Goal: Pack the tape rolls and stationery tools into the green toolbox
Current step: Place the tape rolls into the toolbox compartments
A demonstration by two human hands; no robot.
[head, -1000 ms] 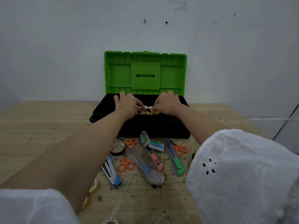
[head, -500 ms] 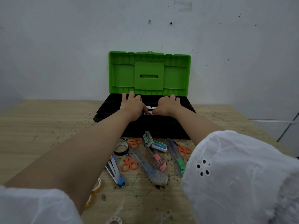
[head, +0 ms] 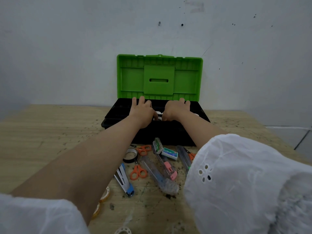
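Note:
The toolbox stands at the back of the table against the wall, its green lid (head: pixel 159 76) upright and its black base (head: pixel 116 115) open. Both my hands are inside the base, palms down. My left hand (head: pixel 141 112) lies with fingers spread over the contents. My right hand (head: pixel 175 109) rests beside it with its thumb curled under. White tape rolls (head: pixel 158 115) show between the two hands. Whether either hand grips a roll is hidden.
In front of the box lie a black tape roll (head: pixel 130 155), orange scissors (head: pixel 138 172), two staple boxes (head: pixel 169 153), clear utility knives (head: pixel 166 164) and a blue-tipped metal tool (head: pixel 124 180). Clear tape rolls (head: pixel 105 194) lie under my left forearm. My white sleeve (head: pixel 244 183) covers the right side.
Both hands have moved a little farther back inside the box, and the left fingers have spread. The yellowish roll seen at my right hand earlier is out of sight.

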